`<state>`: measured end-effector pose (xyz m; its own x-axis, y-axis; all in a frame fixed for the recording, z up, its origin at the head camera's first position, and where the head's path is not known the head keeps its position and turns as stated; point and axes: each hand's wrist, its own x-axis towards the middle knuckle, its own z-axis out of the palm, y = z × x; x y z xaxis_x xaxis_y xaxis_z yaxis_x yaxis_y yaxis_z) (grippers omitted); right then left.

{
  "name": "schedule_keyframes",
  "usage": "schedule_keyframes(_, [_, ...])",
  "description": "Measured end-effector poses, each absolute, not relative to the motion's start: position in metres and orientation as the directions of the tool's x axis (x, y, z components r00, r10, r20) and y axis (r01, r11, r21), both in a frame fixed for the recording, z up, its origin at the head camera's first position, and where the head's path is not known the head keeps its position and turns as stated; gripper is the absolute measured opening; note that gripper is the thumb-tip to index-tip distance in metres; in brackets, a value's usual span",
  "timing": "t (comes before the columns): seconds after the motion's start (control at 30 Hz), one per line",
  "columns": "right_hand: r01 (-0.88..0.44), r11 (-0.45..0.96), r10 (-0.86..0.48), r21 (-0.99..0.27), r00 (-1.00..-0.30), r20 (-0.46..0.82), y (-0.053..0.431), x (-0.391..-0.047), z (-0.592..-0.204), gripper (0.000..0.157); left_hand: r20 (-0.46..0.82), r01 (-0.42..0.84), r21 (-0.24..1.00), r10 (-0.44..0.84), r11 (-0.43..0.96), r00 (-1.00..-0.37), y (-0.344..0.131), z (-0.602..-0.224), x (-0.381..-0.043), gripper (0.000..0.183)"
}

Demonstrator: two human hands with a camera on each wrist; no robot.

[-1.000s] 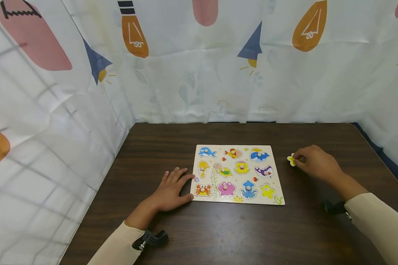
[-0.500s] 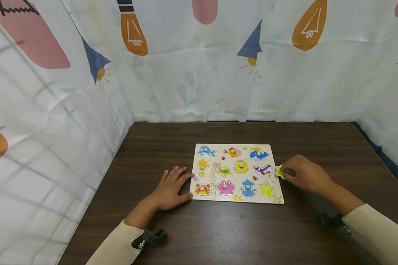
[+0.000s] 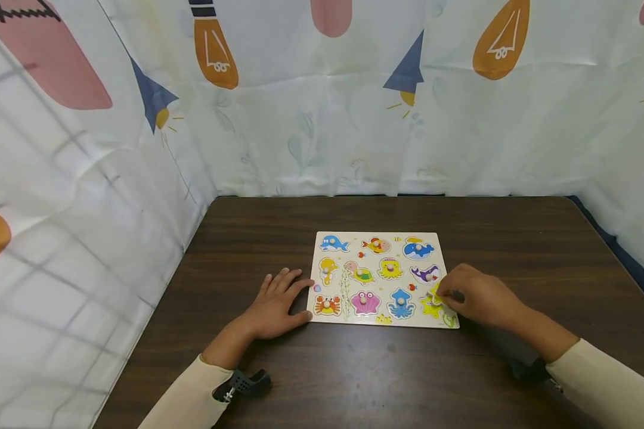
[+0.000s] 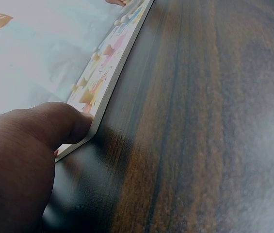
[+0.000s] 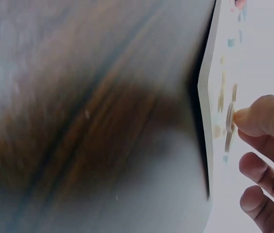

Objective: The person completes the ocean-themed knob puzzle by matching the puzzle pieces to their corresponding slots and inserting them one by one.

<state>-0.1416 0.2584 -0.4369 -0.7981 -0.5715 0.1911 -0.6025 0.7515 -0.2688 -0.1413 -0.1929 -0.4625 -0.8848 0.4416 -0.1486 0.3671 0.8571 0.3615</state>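
Note:
A wooden peg puzzle board with sea-animal pictures lies flat on the table. My right hand pinches a yellow star-shaped puzzle piece between thumb and finger, above the printed yellow star at the board's lower right. In the right wrist view the star piece is seen edge-on, a little off the board's surface. At the board's left edge rests my left hand, fingers spread. Its thumb touches the board's corner in the left wrist view.
Other knobbed pieces sit in the board, among them a crab, a pink shell and a blue squid. The dark wooden table runs back to a white patterned curtain, which also hangs at the left side.
My right hand has carried the star piece leftward and nearer, from the table beside the board to over its lower right part. The left hand stays at the board's left edge.

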Motion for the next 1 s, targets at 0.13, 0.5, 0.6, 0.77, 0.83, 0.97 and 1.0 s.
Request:
schedule_keyframes(0.13, [-0.622, 0.735, -0.591, -0.270, -0.783, 0.192, 0.255, -0.138, -0.438, 0.023, -0.148, 0.367, 0.362, 0.442, 0.857, -0.885, -0.193, -0.462, -0.141, 0.070])
schedule_keyframes(0.5, [-0.682, 0.674, -0.632, -0.284, -0.731, 0.257, 0.249, -0.132, -0.446, 0.025, -0.133, 0.372, 0.371, 0.445, 0.851, -0.885, -0.194, -0.464, -0.139, 0.070])
schedule_keyframes(0.6, [-0.689, 0.669, -0.637, -0.279, -0.725, 0.262, 0.247, -0.132, -0.449, 0.025, -0.142, 0.371, 0.362, 0.443, 0.855, -0.885, -0.194, -0.464, -0.139, 0.070])
schedule_keyframes(0.77, [-0.700, 0.659, -0.644, -0.275, -0.714, 0.276, 0.246, -0.131, -0.451, 0.026, -0.150, 0.367, 0.361, 0.442, 0.857, -0.884, -0.193, -0.464, -0.139, 0.069])
schedule_keyframes(0.83, [-0.700, 0.659, -0.646, -0.275, -0.714, 0.271, 0.245, -0.131, -0.451, 0.025, -0.153, 0.366, 0.362, 0.442, 0.857, -0.884, -0.193, -0.463, -0.139, 0.070])
schedule_keyframes(0.97, [-0.692, 0.667, -0.648, -0.275, -0.722, 0.243, 0.245, -0.131, -0.451, 0.023, -0.154, 0.367, 0.364, 0.444, 0.856, -0.883, -0.194, -0.463, -0.139, 0.070])
schedule_keyframes(1.0, [-0.692, 0.667, -0.649, -0.275, -0.721, 0.243, 0.245, -0.131, -0.451, 0.023, -0.154, 0.368, 0.364, 0.445, 0.856, -0.882, -0.194, -0.463, -0.140, 0.070])
